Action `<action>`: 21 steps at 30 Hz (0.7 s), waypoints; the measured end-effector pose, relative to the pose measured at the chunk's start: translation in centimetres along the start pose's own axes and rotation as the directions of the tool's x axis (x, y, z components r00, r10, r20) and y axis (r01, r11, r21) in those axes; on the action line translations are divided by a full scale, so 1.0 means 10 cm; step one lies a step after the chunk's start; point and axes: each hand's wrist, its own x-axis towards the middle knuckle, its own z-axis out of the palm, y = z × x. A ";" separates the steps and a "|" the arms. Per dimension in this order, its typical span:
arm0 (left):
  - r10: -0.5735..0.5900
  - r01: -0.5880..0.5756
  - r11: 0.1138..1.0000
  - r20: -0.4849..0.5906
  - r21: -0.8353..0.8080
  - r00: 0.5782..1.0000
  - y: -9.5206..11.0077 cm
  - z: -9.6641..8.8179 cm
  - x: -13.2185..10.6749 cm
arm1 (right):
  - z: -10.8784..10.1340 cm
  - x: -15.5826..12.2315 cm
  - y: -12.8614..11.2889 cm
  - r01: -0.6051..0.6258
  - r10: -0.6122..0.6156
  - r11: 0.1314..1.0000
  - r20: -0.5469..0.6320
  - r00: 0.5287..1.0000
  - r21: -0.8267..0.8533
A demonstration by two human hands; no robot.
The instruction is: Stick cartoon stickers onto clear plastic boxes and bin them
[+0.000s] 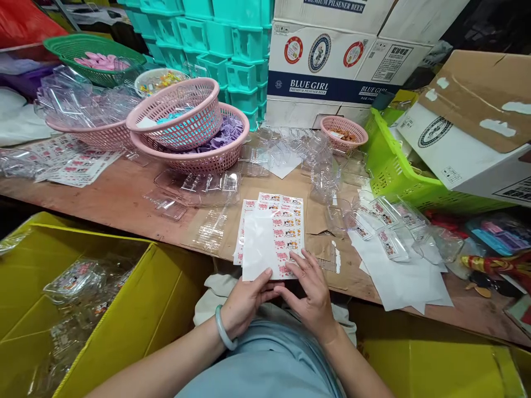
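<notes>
A white sticker sheet (271,237) with rows of small cartoon labels lies on top of other sheets at the near edge of the wooden table (124,193). My left hand (244,304), with a pale jade bangle on its wrist, pinches the sheet's bottom edge between thumb and fingers. My right hand (309,290) rests on the sheet's lower right corner, its fingertips pressed on a label there. Clear plastic blister shells (199,188) lie just beyond the sheets.
Pink baskets (186,127) with purple and teal pieces stand at the back left. A lime green crate (394,171) and cardboard boxes (332,61) fill the back right. Labelled shells (385,226) lie on white paper to the right. A yellow box (83,298) of packed shells sits at lower left.
</notes>
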 end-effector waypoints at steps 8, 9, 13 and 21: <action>0.149 -0.152 0.988 0.073 0.035 0.986 0.02 0.21 0.14 | 0.17 0.05 -0.03 -0.200 0.210 0.976 -0.125 0.970 0.087; 0.168 -0.173 0.983 0.072 0.056 0.983 0.02 0.20 0.16 | 0.17 0.06 -0.03 -0.216 0.229 0.970 -0.119 0.966 0.113; 0.231 -0.243 0.966 0.121 0.090 0.965 0.01 0.17 0.23 | 0.15 0.11 -0.02 -0.256 0.277 0.952 -0.121 0.953 0.170; 0.191 -0.196 0.976 0.068 0.094 0.979 0.07 0.21 0.23 | 0.08 0.21 0.03 -0.194 0.246 0.949 -0.201 0.948 0.247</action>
